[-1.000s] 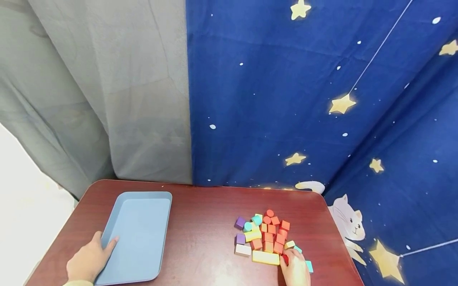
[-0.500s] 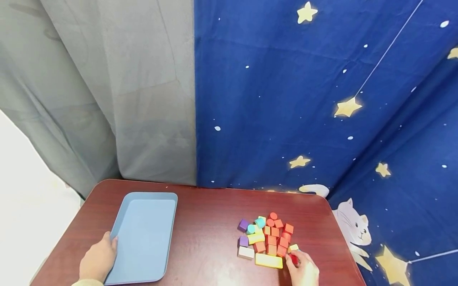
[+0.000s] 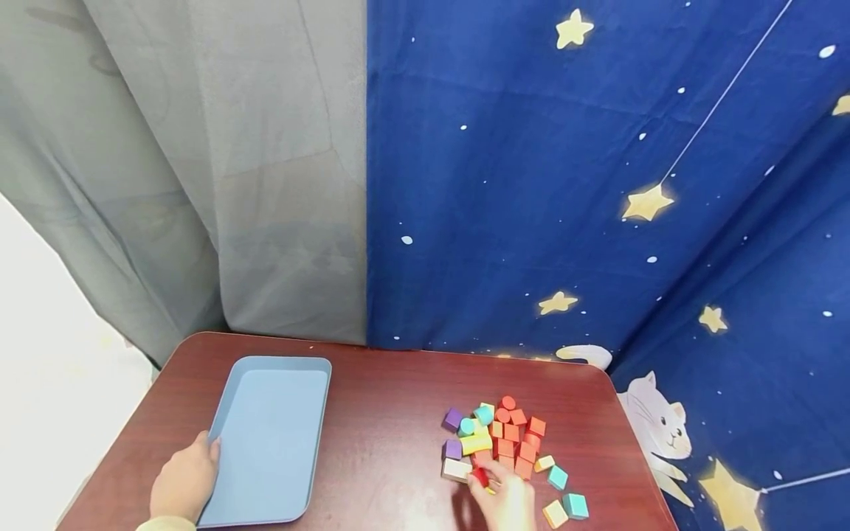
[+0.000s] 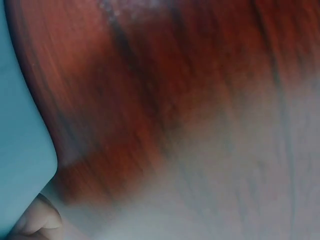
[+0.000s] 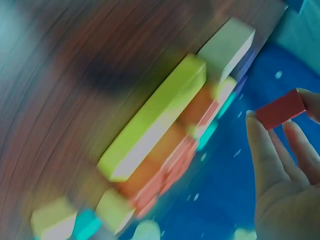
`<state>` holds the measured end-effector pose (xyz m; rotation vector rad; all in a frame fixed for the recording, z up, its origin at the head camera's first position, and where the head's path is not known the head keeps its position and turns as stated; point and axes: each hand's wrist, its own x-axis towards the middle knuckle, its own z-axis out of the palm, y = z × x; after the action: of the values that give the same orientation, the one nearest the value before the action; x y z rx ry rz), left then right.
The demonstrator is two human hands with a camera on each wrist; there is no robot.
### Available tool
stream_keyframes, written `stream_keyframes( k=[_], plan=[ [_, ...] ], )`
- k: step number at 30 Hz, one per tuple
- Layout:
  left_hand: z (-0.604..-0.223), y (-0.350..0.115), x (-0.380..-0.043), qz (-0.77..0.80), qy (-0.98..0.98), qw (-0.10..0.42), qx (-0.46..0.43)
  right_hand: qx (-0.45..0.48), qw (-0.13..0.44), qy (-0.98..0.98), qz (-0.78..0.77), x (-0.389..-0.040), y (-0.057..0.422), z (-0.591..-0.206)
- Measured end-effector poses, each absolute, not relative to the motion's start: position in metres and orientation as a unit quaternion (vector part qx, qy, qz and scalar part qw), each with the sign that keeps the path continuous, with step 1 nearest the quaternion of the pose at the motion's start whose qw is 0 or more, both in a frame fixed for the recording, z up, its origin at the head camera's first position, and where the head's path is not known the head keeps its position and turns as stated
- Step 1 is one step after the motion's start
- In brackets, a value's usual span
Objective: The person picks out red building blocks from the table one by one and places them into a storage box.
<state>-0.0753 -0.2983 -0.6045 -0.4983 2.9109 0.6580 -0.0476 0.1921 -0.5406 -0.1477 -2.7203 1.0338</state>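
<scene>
My right hand (image 3: 510, 501) pinches a red block (image 5: 281, 109) between thumb and fingertips. It is held above the near edge of the block group, off the table in the right wrist view. In the head view the hand hides most of the long yellow block, which shows whole in the right wrist view (image 5: 155, 120). A cream block (image 3: 456, 470) lies just left of the held one. My left hand (image 3: 184, 478) grips the left rim of a blue tray (image 3: 272, 435), thumb along its inner side. In the left wrist view, a finger (image 4: 42, 216) shows at the tray's edge.
Several red and orange blocks (image 3: 511, 432) cluster with yellow, teal and purple blocks (image 3: 454, 419). To the right lie two teal blocks (image 3: 575, 506) and two small yellow ones (image 3: 555, 513). Curtains stand behind the reddish-brown table (image 3: 385, 413).
My right hand has lifted the red block and carried it left, uncovering teal and yellow blocks at the right. The left hand stays on the tray. The head view has shifted slightly.
</scene>
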Motion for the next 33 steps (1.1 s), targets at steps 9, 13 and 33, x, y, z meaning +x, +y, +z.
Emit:
stream_keyframes(
  k=[9, 13, 33],
  plan=[
    [-0.604, -0.298, -0.074, 0.211, 0.963, 0.044, -0.162, -0.015, -0.01, -0.82, 0.572, -0.04, 0.134, -0.538],
    [-0.604, -0.297, -0.074, 0.21, 0.963, 0.044, -0.164, 0.005, -0.036, -0.789, 0.614, -0.039, 0.112, -0.538],
    [-0.595, -0.296, -0.075, 0.212, 0.963, 0.058, -0.156, 0.002, -0.098, -0.745, 0.66, -0.035, 0.026, -0.53]
  ],
)
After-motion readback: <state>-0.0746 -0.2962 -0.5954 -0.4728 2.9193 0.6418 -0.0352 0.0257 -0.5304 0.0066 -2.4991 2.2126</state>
